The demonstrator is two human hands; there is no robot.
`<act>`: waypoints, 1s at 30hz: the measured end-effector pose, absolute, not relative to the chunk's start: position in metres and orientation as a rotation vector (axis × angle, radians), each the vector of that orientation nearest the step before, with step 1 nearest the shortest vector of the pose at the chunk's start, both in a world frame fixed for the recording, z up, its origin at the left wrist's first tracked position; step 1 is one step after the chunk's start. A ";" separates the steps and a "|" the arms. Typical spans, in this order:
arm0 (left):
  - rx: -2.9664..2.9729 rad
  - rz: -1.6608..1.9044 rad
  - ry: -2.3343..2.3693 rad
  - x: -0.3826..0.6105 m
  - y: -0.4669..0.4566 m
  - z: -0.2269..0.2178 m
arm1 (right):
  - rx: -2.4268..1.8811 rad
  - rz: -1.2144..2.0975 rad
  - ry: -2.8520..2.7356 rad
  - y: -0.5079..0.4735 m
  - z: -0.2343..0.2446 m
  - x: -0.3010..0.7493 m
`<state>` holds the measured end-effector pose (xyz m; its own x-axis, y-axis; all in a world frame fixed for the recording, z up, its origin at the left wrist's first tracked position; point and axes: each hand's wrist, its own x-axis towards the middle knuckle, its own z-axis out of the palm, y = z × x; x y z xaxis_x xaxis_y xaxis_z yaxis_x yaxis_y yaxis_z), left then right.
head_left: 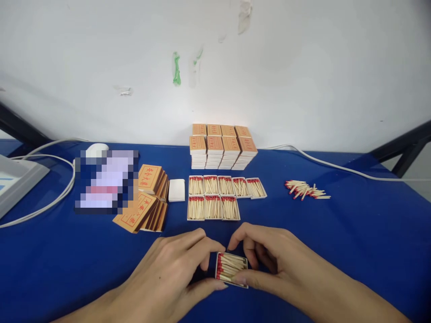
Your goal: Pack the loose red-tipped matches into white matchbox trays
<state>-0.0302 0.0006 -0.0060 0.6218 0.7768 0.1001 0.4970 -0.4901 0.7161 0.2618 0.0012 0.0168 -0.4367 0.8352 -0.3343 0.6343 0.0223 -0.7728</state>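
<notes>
Between both hands, near the front of the table, is a white matchbox tray [248, 264] filled with red-tipped matches [229, 265] lying crosswise, heads to the left. My left hand [171, 264] grips the tray's left end, index finger at the far corner and thumb at the near one. With the thumb on the matches at the right end and the index finger near the far edge, my right hand [283, 255] holds it too. Just beyond stand two rows of filled trays [196, 220]. A loose heap of matches [305, 189] lies to the right.
Stacked matchboxes [222, 148] stand against the white wall [303, 67]. On the left are orange matchbox sleeves [150, 179], a white tray lying face down [177, 190], a pixelated phone-like object [107, 179] and a white mouse [97, 149]. White cables [336, 166] cross the blue table [336, 233].
</notes>
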 end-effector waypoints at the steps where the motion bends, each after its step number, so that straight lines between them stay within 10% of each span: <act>1: 2.198 0.557 0.997 -0.030 0.001 -0.006 | -1.518 1.393 -2.083 0.002 0.017 0.262; 17: 2.264 0.670 1.021 -0.027 -0.001 -0.007 | -1.531 1.565 -1.959 0.002 0.023 0.258; 30: 2.305 0.800 1.093 -0.025 -0.010 -0.006 | -1.270 0.856 -2.341 -0.004 0.023 0.260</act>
<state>-0.0245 -0.0097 -0.0055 0.5143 0.8021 0.3035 0.5318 -0.5760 0.6208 0.2603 -0.0039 0.0230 -0.5413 0.8407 0.0121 0.6346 0.4179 -0.6501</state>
